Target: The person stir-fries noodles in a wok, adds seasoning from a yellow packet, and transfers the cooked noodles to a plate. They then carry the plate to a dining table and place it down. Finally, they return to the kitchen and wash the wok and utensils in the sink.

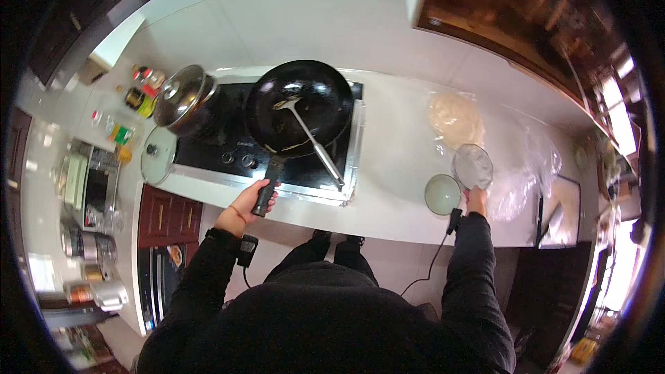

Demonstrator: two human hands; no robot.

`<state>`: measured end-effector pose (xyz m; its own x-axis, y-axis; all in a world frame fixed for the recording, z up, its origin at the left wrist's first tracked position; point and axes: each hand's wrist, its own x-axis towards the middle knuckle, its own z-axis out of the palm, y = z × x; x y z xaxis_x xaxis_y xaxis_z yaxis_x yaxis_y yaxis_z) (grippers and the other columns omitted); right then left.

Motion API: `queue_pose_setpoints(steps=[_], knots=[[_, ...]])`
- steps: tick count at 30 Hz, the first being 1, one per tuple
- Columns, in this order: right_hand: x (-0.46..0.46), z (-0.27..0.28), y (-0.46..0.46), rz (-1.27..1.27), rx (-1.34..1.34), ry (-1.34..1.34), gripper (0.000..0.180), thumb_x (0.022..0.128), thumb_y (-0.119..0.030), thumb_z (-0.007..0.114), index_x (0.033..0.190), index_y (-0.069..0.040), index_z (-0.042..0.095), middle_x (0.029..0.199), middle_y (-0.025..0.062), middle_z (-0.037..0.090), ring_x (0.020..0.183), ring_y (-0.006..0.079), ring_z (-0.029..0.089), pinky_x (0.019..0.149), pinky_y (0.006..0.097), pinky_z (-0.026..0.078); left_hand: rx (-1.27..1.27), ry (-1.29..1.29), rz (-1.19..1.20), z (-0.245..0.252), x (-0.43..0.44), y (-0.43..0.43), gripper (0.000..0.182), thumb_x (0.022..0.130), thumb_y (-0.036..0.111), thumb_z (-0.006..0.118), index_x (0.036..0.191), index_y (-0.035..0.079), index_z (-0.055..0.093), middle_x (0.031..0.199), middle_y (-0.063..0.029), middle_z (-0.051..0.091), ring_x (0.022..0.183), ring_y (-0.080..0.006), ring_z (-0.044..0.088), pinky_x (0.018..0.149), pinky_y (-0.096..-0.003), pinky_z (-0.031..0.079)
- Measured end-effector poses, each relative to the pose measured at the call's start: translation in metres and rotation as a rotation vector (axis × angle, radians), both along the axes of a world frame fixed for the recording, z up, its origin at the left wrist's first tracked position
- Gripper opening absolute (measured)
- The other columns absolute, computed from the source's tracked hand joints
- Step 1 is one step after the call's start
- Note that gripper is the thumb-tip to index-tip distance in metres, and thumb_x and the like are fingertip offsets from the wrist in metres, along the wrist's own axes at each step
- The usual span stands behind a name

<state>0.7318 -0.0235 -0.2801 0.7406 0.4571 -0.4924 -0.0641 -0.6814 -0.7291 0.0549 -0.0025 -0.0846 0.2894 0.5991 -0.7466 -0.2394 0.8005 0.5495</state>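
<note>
My left hand (249, 204) is wrapped around the dark handle (267, 192) of a black wok (306, 130), which sits over the right side of the stove. A metal spatula (317, 145) leans in the wok, its handle reaching over the near rim. My right hand (475, 201) grips the near edge of a round grey strainer-like utensil (473, 167); blur hides its exact make. Just left of that hand a pale bowl (442, 195) stands on the counter. Beyond the utensil lies flat, round, pale food (456, 118) in clear plastic.
Left of the wok, a lidded pot (183, 97) stands on the black stove (215, 140). A glass lid (158, 156) and several bottles (119, 132) are farther left. Crumpled plastic (519, 187) and a dark-framed tray-like item (560, 212) lie right. Cabled black devices (248, 250) hang near both wrists.
</note>
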Motion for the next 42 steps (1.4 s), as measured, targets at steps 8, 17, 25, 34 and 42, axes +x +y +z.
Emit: queue_pose_setpoints(steps=[8,17,25,34,42], knots=[[-0.085,0.123,0.040,0.267,-0.058,-0.586,0.039,0.090,-0.028,0.038,0.082,0.004,0.060,0.062,0.0134,0.065,0.062,0.0264,0.065,0.064,0.0380,0.048,-0.011,-0.037,-0.030,-0.003,0.001,0.003,0.036,0.094,0.033,0.039,0.114,0.005,0.050,0.079,-0.0031,0.053,0.062,-0.0115,0.049,0.054,-0.0240,0.043],[-0.252,0.229,0.151,0.768,0.329,-0.415,0.038,0.087,-0.030,0.044,0.084,0.004,0.061,0.063,0.0144,0.062,0.052,0.0211,0.061,0.054,0.0341,0.047,0.018,-0.094,-0.048,-0.008,-0.001,0.004,0.032,0.095,0.031,0.038,0.110,0.006,0.052,0.079,-0.0026,0.053,0.064,-0.0114,0.051,0.054,-0.0246,0.044],[-0.371,0.258,0.219,1.098,-0.027,-0.673,0.032,0.079,-0.028,0.049,0.079,-0.001,0.067,0.078,0.0161,0.067,0.079,0.0302,0.065,0.075,0.0404,0.049,0.057,-0.097,-0.044,-0.014,-0.002,0.003,0.033,0.093,0.033,0.043,0.108,0.006,0.055,0.078,-0.0026,0.055,0.062,-0.0115,0.053,0.052,-0.0258,0.045],[-0.411,0.228,0.229,1.150,-0.100,-0.814,0.032,0.078,-0.027,0.053,0.088,0.001,0.066,0.077,0.0158,0.067,0.082,0.0311,0.065,0.078,0.0405,0.050,0.070,-0.101,-0.053,-0.014,-0.004,0.002,0.032,0.093,0.034,0.044,0.107,0.007,0.054,0.078,-0.0020,0.056,0.062,-0.0107,0.053,0.052,-0.0250,0.044],[-0.405,0.202,0.217,1.098,-0.121,-0.610,0.031,0.077,-0.017,0.053,0.102,-0.001,0.062,0.083,0.0157,0.067,0.081,0.0283,0.066,0.074,0.0383,0.050,0.049,-0.152,-0.061,-0.007,-0.002,0.003,0.031,0.094,0.032,0.042,0.108,0.006,0.051,0.078,-0.0031,0.054,0.062,-0.0115,0.052,0.052,-0.0248,0.043]])
